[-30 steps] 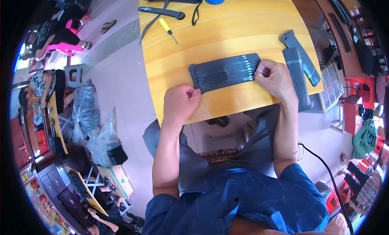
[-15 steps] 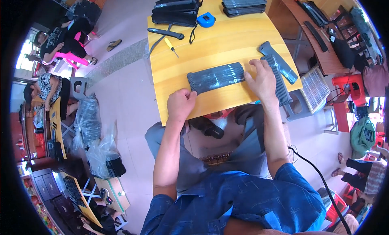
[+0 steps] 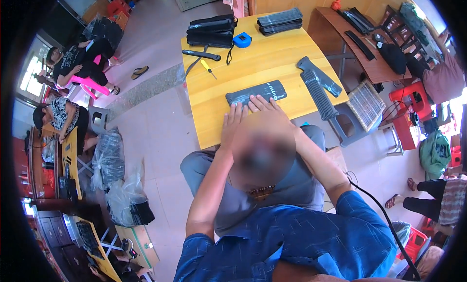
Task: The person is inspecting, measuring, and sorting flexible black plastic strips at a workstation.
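Observation:
A flat dark pouch with pale marks lies lengthwise near the front edge of the yellow table. My left hand rests at its near left edge, fingers stretched forward. Beside it, my right hand lies with fingers spread over the pouch's near edge. Neither hand grips anything visible. A blurred patch covers the area below and between my wrists. To the right lie a ribbed dark bundle and, partly beside it, a smooth dark pouch.
Toward the back left are a black bag, a blue tape measure, a dark strap and a yellow screwdriver. A stack of dark pouches sits at the far edge. A grey stool stands at right.
Both hands have come together, flattening fingers onto the pouch's near side. The pouch now shows a smooth face where ribbed edges showed before. The view has shifted slightly.

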